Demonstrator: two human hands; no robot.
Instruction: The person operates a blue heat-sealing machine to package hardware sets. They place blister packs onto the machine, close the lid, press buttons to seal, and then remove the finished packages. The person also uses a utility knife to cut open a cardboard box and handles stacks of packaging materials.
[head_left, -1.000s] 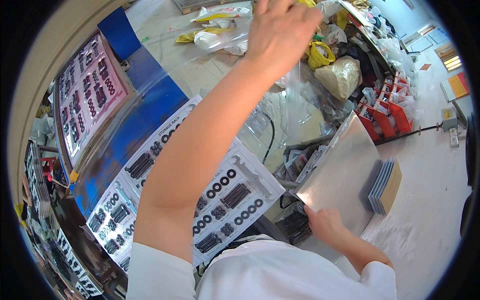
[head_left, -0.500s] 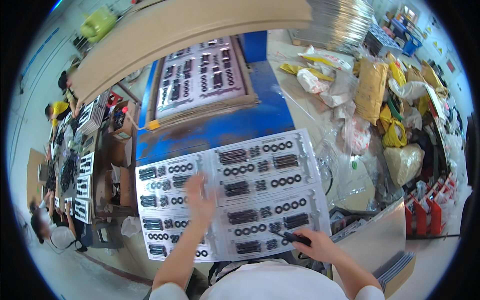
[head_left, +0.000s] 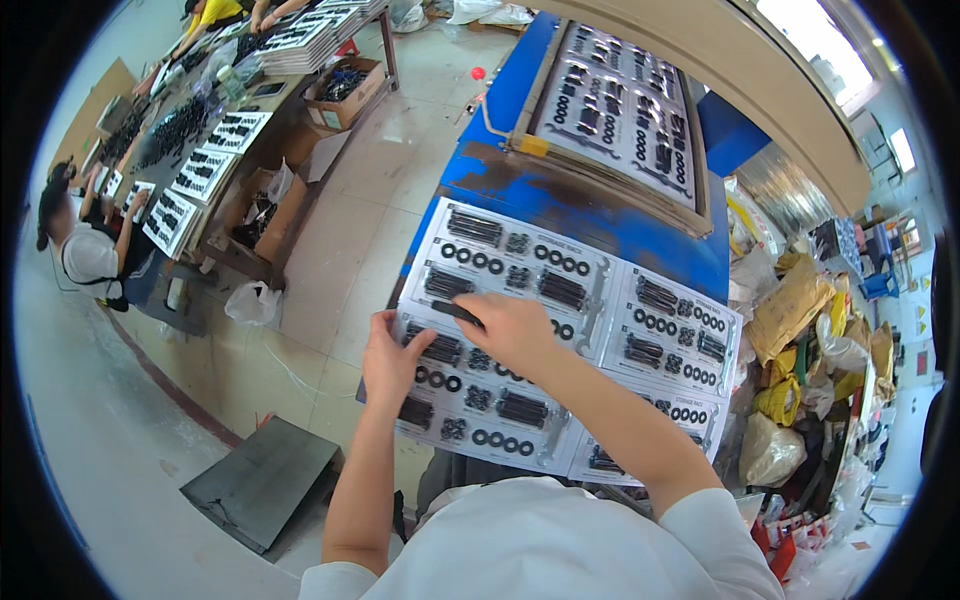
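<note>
Right hand [head_left: 508, 333] shifted leftward, gripping slim black-handled tool [head_left: 457, 313].
White rectangular card sheet [head_left: 615, 345] beneath; left hand [head_left: 388, 365], thumb spread, at left edge.

A large white printed card sheet [head_left: 611, 305], divided into four panels, lies flat on a blue desk [head_left: 480, 177]. Rows of black bolts [head_left: 473, 229], nuts [head_left: 518, 243] and washers [head_left: 562, 260], with silver spanners [head_left: 598, 290], fill it. A slim black hand tool [head_left: 459, 313], gripped in the right hand [head_left: 512, 335], slants over the sheet's left part; its tip is unclear.

Wide head-worn fisheye faces down, fairly near packed sheets [head_left: 595, 342].
</note>
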